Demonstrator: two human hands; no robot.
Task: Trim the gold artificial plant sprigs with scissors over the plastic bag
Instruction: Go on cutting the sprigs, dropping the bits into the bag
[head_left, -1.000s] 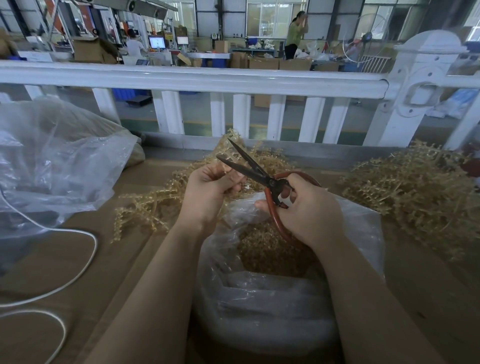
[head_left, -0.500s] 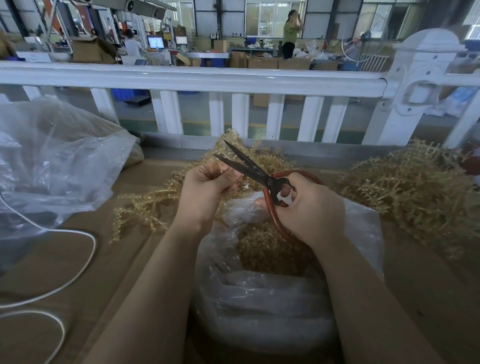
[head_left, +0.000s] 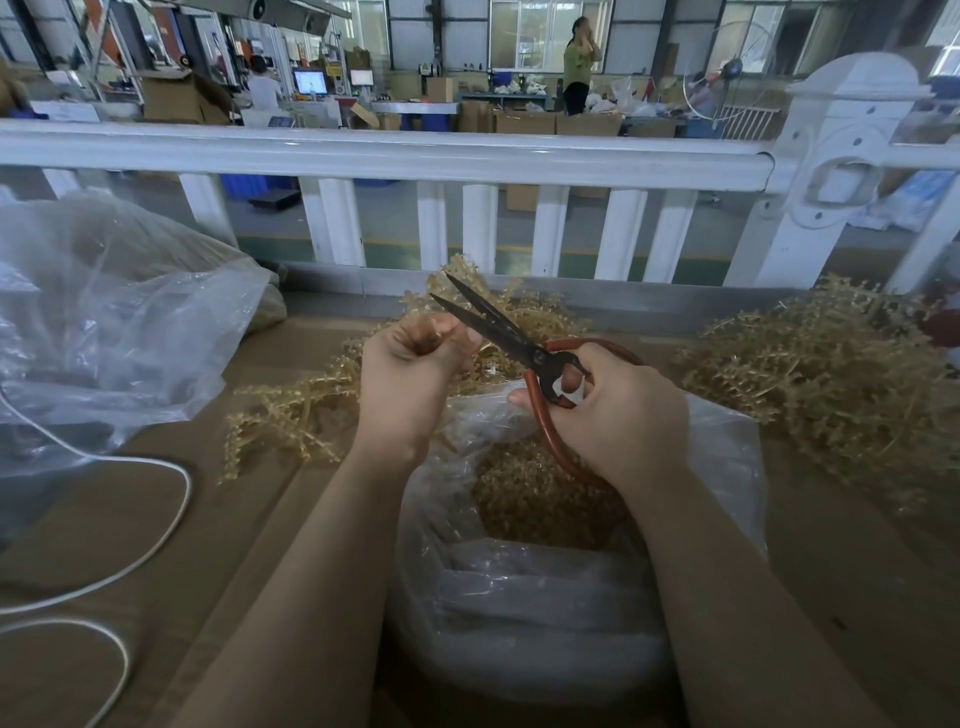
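1. Head view, worktop (head_left: 130, 519): brown board surface that carries all items listed.
2. Left hand (head_left: 410, 374): at centre, fingers curled into a fist that pinches a gold sprig (head_left: 436, 332); the stem end is mostly hidden inside the fist, so its length cannot be told.
3. Right hand (head_left: 618, 415): at 3 o'clock of the left hand, fingers curled through and round the red loop handles of the scissors (head_left: 519, 345).
4. Scissors: dark blades parted, tips pointing to 11 o'clock, with the sprig end just beside or between them; which one cannot be told.
5. Plastic bag (head_left: 519, 613): clear, mouth open, directly below both hands at 6 o'clock; gold trimmings (head_left: 540, 493) lie inside.
6. Loose sprigs (head_left: 291, 410): trailing on the worktop at 9 o'clock of the left hand and behind it at 12 o'clock.
7. Sprig pile (head_left: 831, 379): large heap at 3 o'clock, well apart from the bag's mouth.
8. Second clear bag (head_left: 114, 322) at 10 o'clock; white cable (head_left: 171, 514) at 8 o'clock; white railing (head_left: 415, 156) at 12 o'clock.
9. Step in hand, by judgement: a cut on the held sprig is set up, not made.
10. Next move calls for: seating the stem deep between the blades, closing them squarely, and keeping the cut above the bag's mouth so the offcut drops in.
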